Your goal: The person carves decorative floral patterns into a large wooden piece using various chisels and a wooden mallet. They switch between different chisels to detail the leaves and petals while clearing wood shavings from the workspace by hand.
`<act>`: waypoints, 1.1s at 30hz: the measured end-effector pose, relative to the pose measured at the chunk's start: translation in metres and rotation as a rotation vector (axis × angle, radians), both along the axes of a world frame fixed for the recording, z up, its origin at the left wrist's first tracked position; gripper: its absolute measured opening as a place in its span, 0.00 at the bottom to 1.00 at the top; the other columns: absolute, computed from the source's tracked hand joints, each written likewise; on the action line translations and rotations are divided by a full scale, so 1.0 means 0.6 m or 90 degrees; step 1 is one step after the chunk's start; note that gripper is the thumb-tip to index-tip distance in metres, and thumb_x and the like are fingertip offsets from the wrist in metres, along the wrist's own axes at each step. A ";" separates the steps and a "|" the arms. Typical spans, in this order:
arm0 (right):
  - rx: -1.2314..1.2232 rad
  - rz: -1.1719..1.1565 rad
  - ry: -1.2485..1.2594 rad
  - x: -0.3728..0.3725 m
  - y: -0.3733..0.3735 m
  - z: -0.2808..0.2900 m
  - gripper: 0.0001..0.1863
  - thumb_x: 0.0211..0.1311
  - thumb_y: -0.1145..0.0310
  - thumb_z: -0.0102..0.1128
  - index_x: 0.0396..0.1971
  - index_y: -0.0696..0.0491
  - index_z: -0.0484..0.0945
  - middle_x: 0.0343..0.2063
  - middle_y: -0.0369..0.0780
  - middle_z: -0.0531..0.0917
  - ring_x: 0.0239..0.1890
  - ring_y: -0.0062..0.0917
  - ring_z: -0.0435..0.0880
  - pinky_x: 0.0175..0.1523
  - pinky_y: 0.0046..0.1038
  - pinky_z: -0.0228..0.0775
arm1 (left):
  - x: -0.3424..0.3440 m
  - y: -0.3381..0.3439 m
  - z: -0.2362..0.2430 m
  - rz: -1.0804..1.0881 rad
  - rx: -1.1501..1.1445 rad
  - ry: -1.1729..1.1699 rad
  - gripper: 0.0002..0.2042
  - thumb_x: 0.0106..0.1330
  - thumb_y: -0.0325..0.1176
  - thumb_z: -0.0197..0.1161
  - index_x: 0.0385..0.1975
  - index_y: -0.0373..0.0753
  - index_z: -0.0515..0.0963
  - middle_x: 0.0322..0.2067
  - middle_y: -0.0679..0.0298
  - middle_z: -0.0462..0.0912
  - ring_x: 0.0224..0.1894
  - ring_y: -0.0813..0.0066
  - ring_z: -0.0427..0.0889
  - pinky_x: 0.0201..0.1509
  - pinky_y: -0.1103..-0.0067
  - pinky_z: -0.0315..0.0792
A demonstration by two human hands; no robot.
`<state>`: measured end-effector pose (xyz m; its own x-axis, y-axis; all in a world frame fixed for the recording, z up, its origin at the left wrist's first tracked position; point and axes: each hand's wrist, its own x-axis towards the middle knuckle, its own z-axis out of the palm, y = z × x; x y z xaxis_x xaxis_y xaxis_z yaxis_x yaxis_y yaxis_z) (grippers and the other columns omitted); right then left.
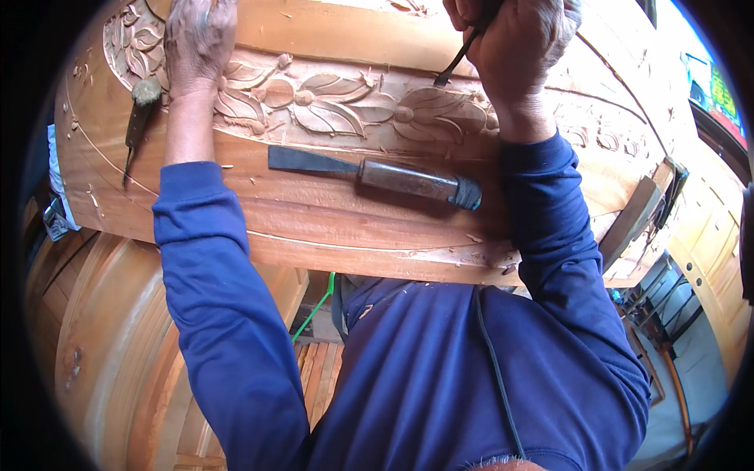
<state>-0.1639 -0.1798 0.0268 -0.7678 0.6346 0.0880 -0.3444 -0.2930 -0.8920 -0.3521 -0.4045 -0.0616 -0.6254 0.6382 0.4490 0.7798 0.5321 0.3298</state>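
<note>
A wooden panel [353,213] lies before me, with a band of carved flowers and leaves [326,118] running across it. Gripped in my right hand [522,59] is a chisel [458,58], its dark blade slanting down left to the upper edge of the carved band. My left hand [200,47] rests over the left part of the carving; the top edge of the picture cuts off its fingers. Below the band lies a wide flat chisel [408,180] with a wooden handle. A thin-bladed tool with a pale, frayed handle end [141,114] lies left of my left wrist.
Wood shavings and chips are scattered on the panel. A dark wooden block [631,224] sits at its right end, beside other tools. Pale, curved wooden boards [118,353] stand at lower left, near a green strap [314,308]. Another wooden panel [711,251] is at far right.
</note>
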 end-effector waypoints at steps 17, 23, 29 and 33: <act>-0.255 0.076 0.034 -0.005 0.011 -0.026 0.24 0.80 0.50 0.52 0.66 0.48 0.69 0.25 0.30 0.71 0.13 0.11 0.64 0.16 0.15 0.55 | -0.008 -0.020 -0.007 0.014 0.030 -0.058 0.27 0.78 0.53 0.47 0.53 0.32 0.76 0.54 0.40 0.79 0.59 0.36 0.73 0.62 0.60 0.68; -0.127 0.064 0.004 -0.001 0.048 -0.027 0.24 0.80 0.49 0.50 0.65 0.47 0.67 0.24 0.30 0.70 0.13 0.10 0.64 0.15 0.13 0.53 | -0.013 -0.025 -0.015 0.044 0.004 -0.066 0.26 0.78 0.52 0.46 0.58 0.34 0.75 0.58 0.41 0.77 0.63 0.38 0.72 0.65 0.60 0.66; -0.008 0.042 -0.106 -0.001 0.027 -0.029 0.22 0.80 0.49 0.50 0.63 0.46 0.72 0.22 0.30 0.70 0.13 0.12 0.65 0.16 0.18 0.57 | -0.032 -0.030 -0.025 -0.049 -0.021 0.044 0.27 0.80 0.51 0.44 0.67 0.40 0.72 0.66 0.45 0.74 0.69 0.43 0.70 0.72 0.64 0.63; -0.114 0.098 -0.004 0.023 0.060 -0.016 0.28 0.80 0.46 0.50 0.69 0.46 0.66 0.25 0.29 0.71 0.13 0.10 0.63 0.16 0.14 0.54 | 0.002 0.002 -0.001 -0.001 0.056 -0.061 0.29 0.78 0.56 0.46 0.63 0.37 0.74 0.64 0.45 0.75 0.68 0.45 0.70 0.71 0.64 0.64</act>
<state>-0.1503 -0.1438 0.0173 -0.8565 0.5157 -0.0202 -0.2786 -0.4950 -0.8230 -0.3507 -0.4030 -0.0621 -0.6674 0.5993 0.4420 0.7430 0.4967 0.4485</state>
